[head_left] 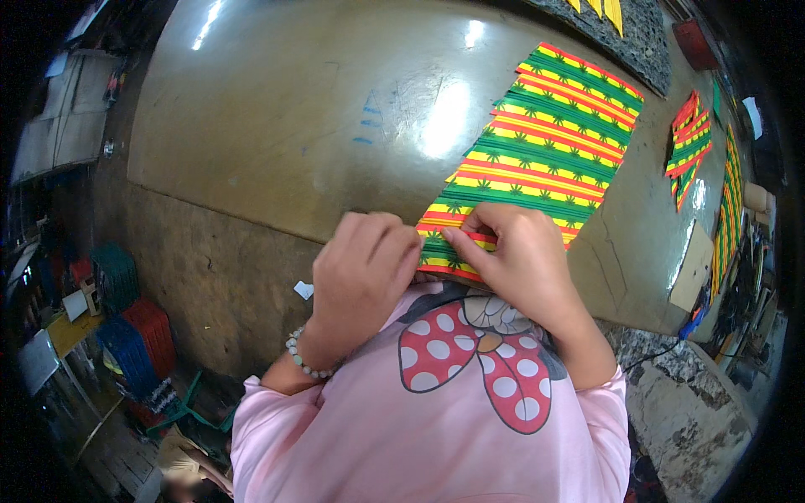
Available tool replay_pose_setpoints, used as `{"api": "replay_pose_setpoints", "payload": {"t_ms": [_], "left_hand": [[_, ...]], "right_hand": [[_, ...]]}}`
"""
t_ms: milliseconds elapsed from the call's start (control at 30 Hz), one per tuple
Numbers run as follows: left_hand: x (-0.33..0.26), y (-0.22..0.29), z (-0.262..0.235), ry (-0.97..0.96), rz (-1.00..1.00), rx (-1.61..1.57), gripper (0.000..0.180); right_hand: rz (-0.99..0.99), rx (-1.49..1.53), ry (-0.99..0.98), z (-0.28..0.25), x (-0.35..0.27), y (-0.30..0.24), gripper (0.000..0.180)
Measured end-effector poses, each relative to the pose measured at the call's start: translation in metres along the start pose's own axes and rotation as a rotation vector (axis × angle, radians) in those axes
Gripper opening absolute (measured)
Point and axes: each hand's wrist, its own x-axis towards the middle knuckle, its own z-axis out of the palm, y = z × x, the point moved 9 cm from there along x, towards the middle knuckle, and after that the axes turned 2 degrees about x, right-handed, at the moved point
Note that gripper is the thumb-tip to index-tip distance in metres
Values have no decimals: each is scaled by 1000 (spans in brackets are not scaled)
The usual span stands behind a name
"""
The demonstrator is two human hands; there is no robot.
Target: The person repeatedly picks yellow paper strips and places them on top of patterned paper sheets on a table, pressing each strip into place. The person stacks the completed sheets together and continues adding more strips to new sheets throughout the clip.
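A row of overlapping striped fabric pieces [537,147], green, yellow and red with dark leaf prints, slants across the table in front of me. My right hand [520,251] lies over its near end, thumb and index finger pinched on a striped fabric piece [444,261]. At the left edge of that same piece is my left hand [367,267], its fingers curled together and slightly blurred. Whatever those left fingers hold is hidden behind them. The near edge of the fabric lies close against my pink shirt.
The shiny brown table [277,126] stretches away to the left. More striped pieces [689,142] lie at the right, and a dark grey slab [604,42] holds yellow pieces at the back. A white scrap [303,290] sits near my left wrist. Stacked coloured stools [138,335] stand lower left.
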Motion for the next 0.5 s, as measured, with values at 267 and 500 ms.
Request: {"api": "replay_pose_setpoints", "payload": {"t_ms": [267,500], "left_hand": [[-13,12,11,-158,339,123,47],[-14,14,15,-155,388,294,53]], "right_hand": [[7,1,23,1,-2,1,30],[97,-15,34,-27,-24,29,29]]}}
